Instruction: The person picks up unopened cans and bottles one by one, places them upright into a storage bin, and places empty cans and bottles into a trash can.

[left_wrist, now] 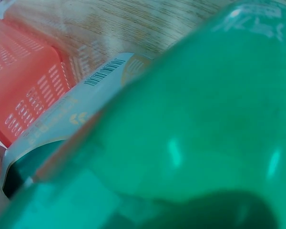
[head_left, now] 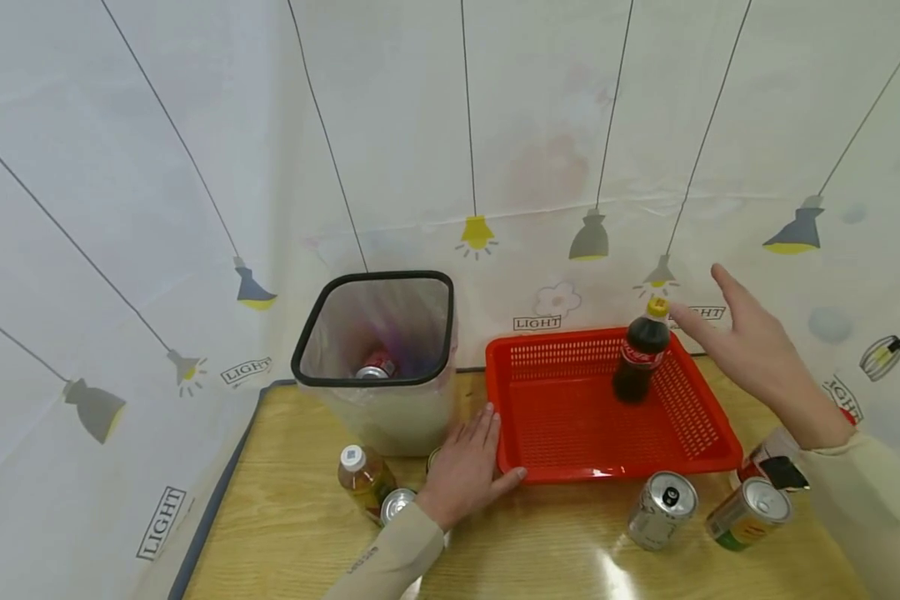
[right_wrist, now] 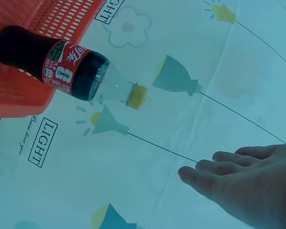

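A wooden desk (head_left: 273,508) is backed by a pale wall covering (head_left: 397,125), on which hanging lamps (head_left: 589,237) in grey, blue and yellow, flower shapes (head_left: 557,298) and boxed "LIGHT" lettering (head_left: 537,322) are printed.

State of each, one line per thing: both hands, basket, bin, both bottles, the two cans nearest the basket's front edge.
Left hand: fingers extended, at basket's near-left corner
Right hand: fingers spread, apart from cola bottle
Red basket: upright, holding cola bottle
Cola bottle: standing, capped, partly full
Bin: upright, uncovered, can inside
White-capped bottle: standing, capped
Silver can: upright
Orange-green can: upright
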Demonstrator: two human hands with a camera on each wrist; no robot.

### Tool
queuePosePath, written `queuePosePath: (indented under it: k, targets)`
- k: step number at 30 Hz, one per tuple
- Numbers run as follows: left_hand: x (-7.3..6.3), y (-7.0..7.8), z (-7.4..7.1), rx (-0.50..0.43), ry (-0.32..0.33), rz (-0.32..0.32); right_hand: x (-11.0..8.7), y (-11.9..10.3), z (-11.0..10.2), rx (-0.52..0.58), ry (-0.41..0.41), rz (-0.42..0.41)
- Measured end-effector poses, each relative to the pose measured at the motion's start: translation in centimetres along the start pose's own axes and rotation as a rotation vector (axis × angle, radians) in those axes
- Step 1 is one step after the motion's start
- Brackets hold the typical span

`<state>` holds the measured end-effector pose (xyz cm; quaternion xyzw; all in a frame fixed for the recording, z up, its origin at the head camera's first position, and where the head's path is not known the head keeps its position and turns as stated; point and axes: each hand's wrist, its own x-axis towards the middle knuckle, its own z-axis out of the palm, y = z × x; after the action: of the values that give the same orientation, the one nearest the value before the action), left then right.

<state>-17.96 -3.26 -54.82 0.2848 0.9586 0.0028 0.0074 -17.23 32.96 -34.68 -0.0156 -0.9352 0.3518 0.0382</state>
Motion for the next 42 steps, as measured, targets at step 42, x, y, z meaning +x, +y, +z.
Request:
queuePosePath:
  k: [42]
  targets:
    - [0.2,0.0,0.5,0.038,0.019,0.009,-9.1,13.7,0.9,0.033,0.561,0.194]
